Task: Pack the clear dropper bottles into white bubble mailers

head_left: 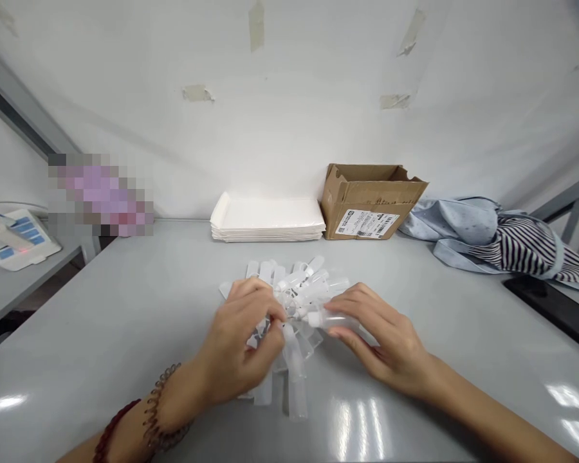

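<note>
A small translucent plastic bottle (336, 320) with a whitish cap lies in my right hand (383, 334), its capped end turned left. My left hand (244, 337) is closed in a pinch just left of that cap. What the left fingertips hold is too small to make out. Under and around both hands spreads a heap of similar translucent bottles (296, 360) and thin clear plastic pieces. Part of the heap is hidden by my hands.
A stack of white padded envelopes (270, 218) lies against the wall beside an open cardboard box (371, 206). On the right are a bundled blue and striped cloth (516, 238) and a black phone (554, 308). A blue-and-white device (26, 238) stands far left.
</note>
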`<state>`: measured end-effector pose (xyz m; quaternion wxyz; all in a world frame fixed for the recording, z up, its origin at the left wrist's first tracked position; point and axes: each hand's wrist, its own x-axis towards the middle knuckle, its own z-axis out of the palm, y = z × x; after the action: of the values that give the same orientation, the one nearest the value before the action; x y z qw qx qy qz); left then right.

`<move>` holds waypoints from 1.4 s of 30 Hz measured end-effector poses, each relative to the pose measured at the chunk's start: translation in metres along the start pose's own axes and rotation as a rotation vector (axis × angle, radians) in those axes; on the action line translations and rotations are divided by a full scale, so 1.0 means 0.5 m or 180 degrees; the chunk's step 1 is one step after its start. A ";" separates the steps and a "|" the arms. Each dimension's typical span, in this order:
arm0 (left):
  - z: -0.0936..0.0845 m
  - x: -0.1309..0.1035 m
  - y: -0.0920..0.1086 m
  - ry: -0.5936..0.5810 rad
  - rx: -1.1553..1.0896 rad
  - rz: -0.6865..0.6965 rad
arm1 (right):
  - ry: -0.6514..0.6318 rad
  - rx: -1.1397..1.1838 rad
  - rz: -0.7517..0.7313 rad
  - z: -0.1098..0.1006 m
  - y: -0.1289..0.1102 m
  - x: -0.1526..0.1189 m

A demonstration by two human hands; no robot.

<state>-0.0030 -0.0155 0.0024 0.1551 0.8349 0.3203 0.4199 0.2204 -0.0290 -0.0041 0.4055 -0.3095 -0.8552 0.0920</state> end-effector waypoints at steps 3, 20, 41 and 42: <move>-0.014 0.005 -0.020 0.0248 0.0222 -0.0304 | 0.0494 -0.0221 0.0155 0.011 0.020 -0.002; -0.091 0.096 -0.223 0.0725 0.1913 -0.1572 | -0.0281 -0.0204 0.0861 0.002 0.074 -0.002; -0.078 0.095 -0.284 0.1533 0.0690 -0.1937 | 0.0849 -0.0490 0.0318 -0.010 0.065 0.010; -0.077 0.090 -0.283 0.1568 0.0478 -0.2051 | 0.0866 -0.0518 0.0249 -0.011 0.063 0.010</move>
<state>-0.0710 0.1194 -0.0221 0.1360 0.5754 0.6226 0.5126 0.2365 -0.0016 -0.0102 0.4873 -0.3839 -0.7843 -0.0047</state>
